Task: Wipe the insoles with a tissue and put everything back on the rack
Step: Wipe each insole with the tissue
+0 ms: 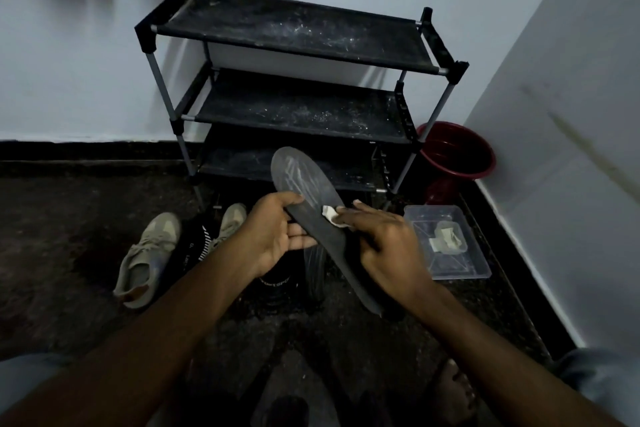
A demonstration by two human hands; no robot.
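I've got the long dark-grey foam insole (313,215) up in the air in front of the black three-shelf fabric rack (294,45), over the dark floor. My left hand (273,236) is clamped on its left edge at mid-length, thumb on top, fingers under. My right hand (388,239) pinches a small crumpled white tissue (330,215) vs the top face.

Risks, imo: left grip is edge-only, so pressing hard w/ the tissue could flex or twist the insole out and drop it. Tissue is tiny, may shred or slip.

Long axis runs diagonal: rounded toe end points up-left toward the rack, heel end down-right toward me.
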